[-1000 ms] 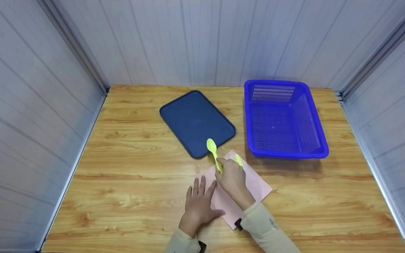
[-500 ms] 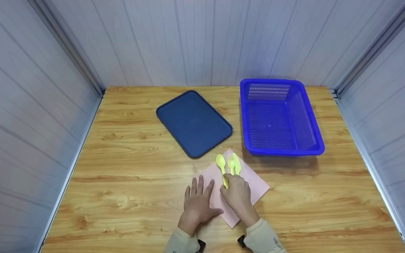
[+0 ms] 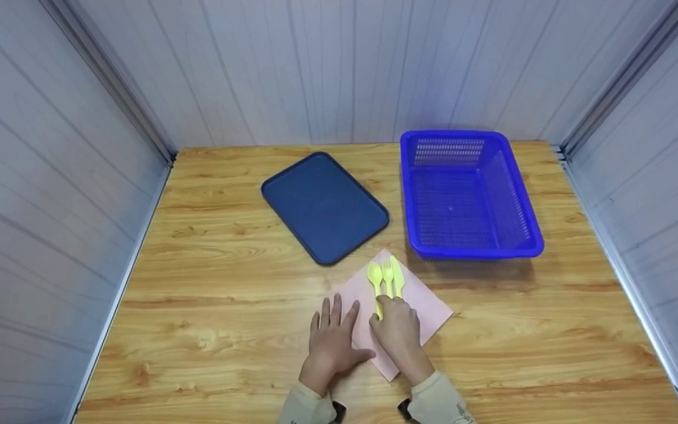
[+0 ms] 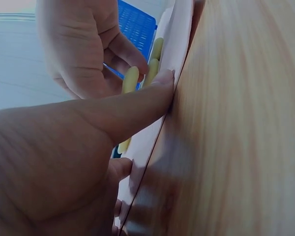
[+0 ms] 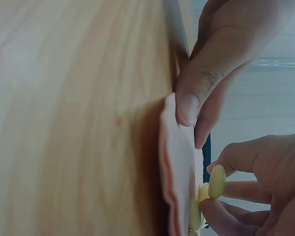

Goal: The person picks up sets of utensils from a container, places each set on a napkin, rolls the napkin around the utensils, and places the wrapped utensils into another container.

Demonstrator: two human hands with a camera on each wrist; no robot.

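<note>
A pink napkin point(image 3: 430, 309) lies on the table at a slant. My left hand point(image 3: 332, 343) rests spread on its left edge, and in the right wrist view the left thumb point(image 5: 189, 105) presses the napkin. With thumb and fingers, my right hand point(image 3: 399, 331) pinches the handle of a yellow plastic spoon point(image 3: 374, 272). To the right of the spoon are a yellow fork point(image 3: 388, 271) and a yellow knife point(image 3: 398, 277), side by side on the napkin. The right hand covers their lower handles in the head view. The spoon's handle end point(image 5: 217, 182) sticks out between the fingers.
A dark blue tray point(image 3: 324, 209) lies angled beyond the napkin. To its right stands a blue plastic basket point(image 3: 474, 252) with slotted sides. Pale panels point(image 3: 327, 70) wall in the wooden table point(image 3: 215, 330) at the back and both sides.
My right hand has brought the spoon from over the tray's near corner down and right to the napkin, beside the fork and knife. The left hand stays in place.
</note>
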